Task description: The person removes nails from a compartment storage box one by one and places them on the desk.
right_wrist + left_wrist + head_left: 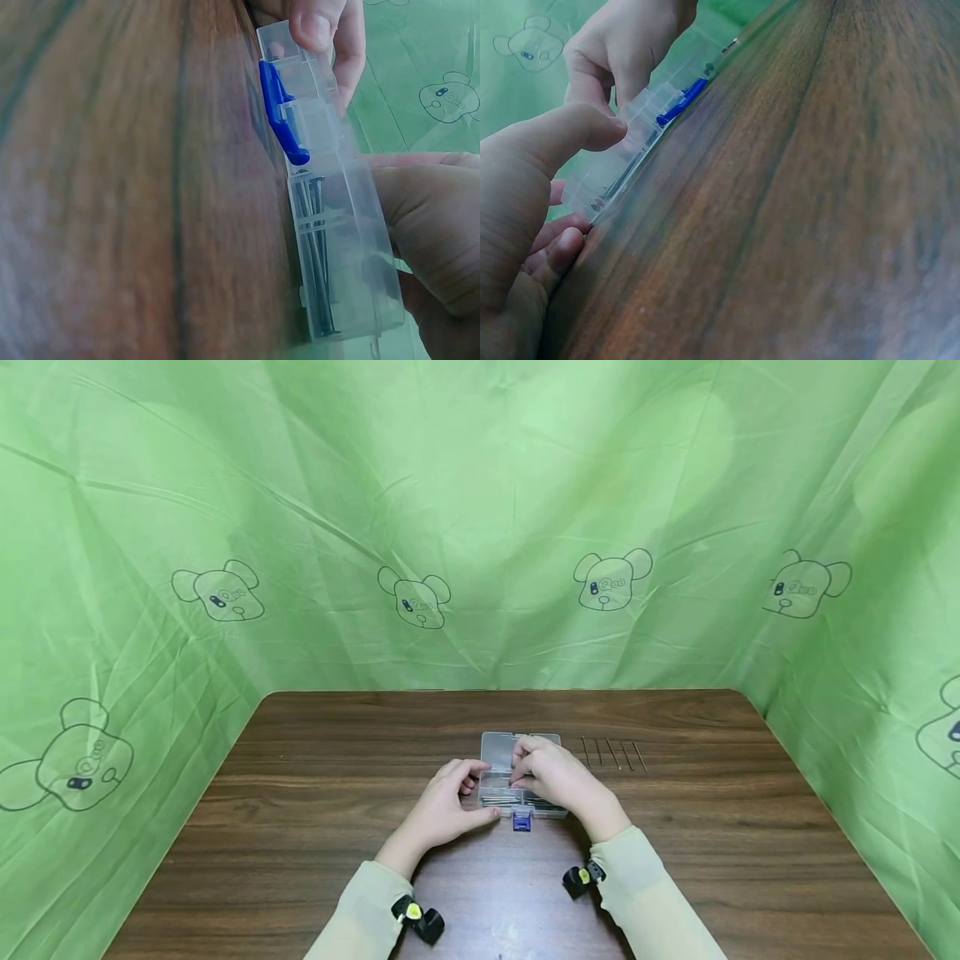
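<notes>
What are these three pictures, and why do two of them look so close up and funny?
No machine here: a person is working with two bare hands. The big picture comes from a camera on their head, looking down at a brown wooden table with a green cartoon-bear cloth hung around it. The other two come from small cameras strapped to each wrist, so everything looks huge and tilted.

On the table sits a clear plastic box with little compartments and a blue latch. Long dark nails lie inside it. Five more nails lie in a row on the table beside it.

The left hand holds the box's left end, thumb on top. The right hand rests over the box with fingers curled down on it; what they pinch, I cannot see.
</notes>
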The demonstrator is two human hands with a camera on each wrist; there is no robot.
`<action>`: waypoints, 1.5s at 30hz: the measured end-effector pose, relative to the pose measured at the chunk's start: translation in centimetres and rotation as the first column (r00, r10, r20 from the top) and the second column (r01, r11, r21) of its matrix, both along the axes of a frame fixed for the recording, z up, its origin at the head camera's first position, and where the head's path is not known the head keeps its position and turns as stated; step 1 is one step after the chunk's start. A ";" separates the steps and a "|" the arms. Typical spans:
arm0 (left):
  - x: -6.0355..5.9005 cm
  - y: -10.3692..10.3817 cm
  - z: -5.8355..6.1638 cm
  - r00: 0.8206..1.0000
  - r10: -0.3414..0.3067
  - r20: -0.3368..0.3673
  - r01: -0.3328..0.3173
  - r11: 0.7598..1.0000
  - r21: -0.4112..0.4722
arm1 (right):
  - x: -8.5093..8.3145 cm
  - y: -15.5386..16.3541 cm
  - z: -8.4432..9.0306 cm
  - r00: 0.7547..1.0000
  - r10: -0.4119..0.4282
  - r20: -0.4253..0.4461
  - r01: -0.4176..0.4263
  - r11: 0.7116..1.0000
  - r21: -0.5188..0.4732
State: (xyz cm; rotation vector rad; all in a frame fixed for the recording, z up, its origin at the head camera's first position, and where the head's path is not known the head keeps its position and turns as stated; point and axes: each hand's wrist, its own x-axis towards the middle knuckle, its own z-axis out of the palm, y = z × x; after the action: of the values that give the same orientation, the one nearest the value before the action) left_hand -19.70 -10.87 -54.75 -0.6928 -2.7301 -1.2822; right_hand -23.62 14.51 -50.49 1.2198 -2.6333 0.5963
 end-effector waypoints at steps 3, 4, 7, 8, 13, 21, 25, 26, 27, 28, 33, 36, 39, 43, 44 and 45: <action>0.0 0.0 0.0 1.000 0.000 0.001 0.000 1.000 0.001 | -0.1 0.1 -0.1 1.000 0.019 0.001 -0.019 1.000 -0.012; 0.0 0.0 0.0 1.000 0.000 0.000 0.000 1.000 0.001 | -0.2 0.1 -0.2 1.000 0.024 0.001 -0.024 1.000 -0.012; 0.0 0.0 0.0 1.000 0.002 0.000 -0.002 1.000 0.000 | -0.1 0.1 -0.2 1.000 0.030 0.006 -0.030 1.000 -0.005; 0.0 0.0 0.0 1.000 0.002 0.000 -0.002 1.000 0.000 | -0.1 0.1 -0.1 0.999 0.031 0.005 -0.031 1.000 -0.002; 0.0 0.0 -0.1 1.000 0.001 -0.003 -0.001 1.000 -0.001 | -0.1 0.2 -0.1 0.999 0.042 0.004 -0.042 0.999 0.010; -0.1 0.0 -0.3 1.000 -0.003 -0.026 0.003 1.000 -0.029 | -0.3 0.8 0.2 0.996 0.074 0.054 -0.076 0.997 0.019; -0.1 0.0 -0.3 1.000 -0.006 -0.013 0.005 0.999 -0.033 | -0.2 1.1 0.4 0.994 0.054 0.098 -0.057 0.998 0.028; -0.1 0.0 -0.3 1.000 -0.006 -0.015 0.006 0.999 -0.031 | -0.1 1.1 0.5 0.994 0.050 0.101 -0.054 0.998 0.030; -0.1 0.0 -0.3 1.000 -0.007 -0.022 0.007 1.000 -0.029 | -0.1 1.1 0.5 0.994 0.048 0.100 -0.051 0.998 0.033; -0.2 0.0 -0.4 1.000 -0.007 -0.027 0.007 1.000 -0.027 | -0.1 1.0 0.5 0.994 0.047 0.097 -0.051 0.998 0.036; -0.1 0.0 -0.4 0.998 -0.003 -0.055 0.002 1.000 -0.019 | -0.3 0.8 0.3 0.995 0.048 0.090 -0.051 0.998 0.040; -0.1 -0.1 -0.4 0.999 0.002 -0.041 -0.002 1.000 -0.015 | -0.3 0.7 0.3 0.996 0.041 0.085 -0.046 0.998 0.049; -0.1 -0.1 -0.3 1.000 0.003 -0.023 -0.003 1.000 -0.012 | -0.2 0.7 0.3 0.997 0.038 0.070 -0.042 0.998 0.052; -0.1 0.0 -0.1 1.000 -0.003 -0.016 0.003 1.000 -0.011 | -0.2 0.8 0.1 0.997 0.059 0.057 -0.060 0.998 0.023; 0.0 0.1 -0.1 1.000 -0.005 -0.017 0.005 1.000 -0.012 | -0.2 0.8 0.1 0.996 0.064 0.056 -0.065 0.998 0.010; 0.0 0.1 0.0 1.000 -0.008 -0.019 0.007 1.000 -0.011 | -0.3 0.8 0.0 0.996 0.071 0.049 -0.071 0.997 0.000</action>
State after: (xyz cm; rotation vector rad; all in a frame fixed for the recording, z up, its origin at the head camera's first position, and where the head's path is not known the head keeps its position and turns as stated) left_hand -19.73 -10.79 -54.78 -0.7133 -2.7246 -1.2559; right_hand -23.87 15.34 -50.53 1.3201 -2.6405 0.6439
